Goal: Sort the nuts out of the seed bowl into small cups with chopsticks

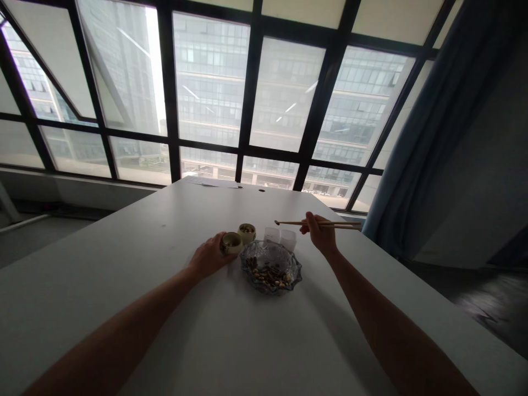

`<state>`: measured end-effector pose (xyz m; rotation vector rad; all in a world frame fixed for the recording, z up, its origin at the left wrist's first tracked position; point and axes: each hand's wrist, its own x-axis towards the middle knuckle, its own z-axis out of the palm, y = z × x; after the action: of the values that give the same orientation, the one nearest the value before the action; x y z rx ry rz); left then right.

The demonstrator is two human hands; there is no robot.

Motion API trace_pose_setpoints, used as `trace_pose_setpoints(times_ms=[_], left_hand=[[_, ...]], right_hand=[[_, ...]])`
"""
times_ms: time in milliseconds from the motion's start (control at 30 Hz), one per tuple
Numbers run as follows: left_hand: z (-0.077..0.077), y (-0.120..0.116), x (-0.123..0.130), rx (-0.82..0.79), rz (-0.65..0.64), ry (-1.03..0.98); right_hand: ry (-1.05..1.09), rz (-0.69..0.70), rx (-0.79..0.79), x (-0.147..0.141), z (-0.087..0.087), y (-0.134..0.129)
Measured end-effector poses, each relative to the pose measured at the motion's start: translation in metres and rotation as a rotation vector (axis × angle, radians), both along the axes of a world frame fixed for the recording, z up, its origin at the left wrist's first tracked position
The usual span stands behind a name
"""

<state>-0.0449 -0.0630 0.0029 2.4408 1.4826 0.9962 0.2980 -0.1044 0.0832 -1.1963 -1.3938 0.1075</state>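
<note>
My left hand (pixel 209 255) is wrapped round a small pale cup (pixel 232 243) with a dark inside, left of the glass bowl. A second small cup (pixel 247 233) just behind it holds small pieces. The scalloped glass bowl (pixel 270 250) contains a mix of brown, dark and orange pieces. Behind its right side stand two translucent white cups, one left (pixel 271 235) and one right (pixel 288 240). My right hand (pixel 320 233) grips a pair of wooden chopsticks (pixel 297 223), pointing left above the translucent cups. A small dark piece (pixel 276 223) shows at their tips.
Everything stands on a long white table (pixel 198 335). Papers (pixel 214 182) lie at its far end, near a small dark round spot (pixel 262 191). Large framed windows rise beyond it, and a blue curtain (pixel 416 154) hangs at the right.
</note>
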Motion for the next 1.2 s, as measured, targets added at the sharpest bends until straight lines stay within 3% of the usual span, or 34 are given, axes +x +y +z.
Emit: trace_pose_setpoints(times_ms=[200,367,633,1200], left_hand=[[0.002,-0.002,0.0,-0.002,-0.009,-0.023],[0.005,-0.005,0.001,-0.029,-0.004,-0.033],[0.01,-0.009,0.001,-0.047,0.048,0.018],[0.003,-0.003,-0.001,-0.031,0.037,0.011]], right_hand=[[-0.024,0.062,-0.122,-0.009,-0.003,-0.001],[0.082,0.14,-0.162,-0.021,0.002,-0.035],[-0.026,0.263,-0.24,-0.038,-0.013,-0.078],[-0.329,0.324,-0.255,-0.035,-0.01,-0.092]])
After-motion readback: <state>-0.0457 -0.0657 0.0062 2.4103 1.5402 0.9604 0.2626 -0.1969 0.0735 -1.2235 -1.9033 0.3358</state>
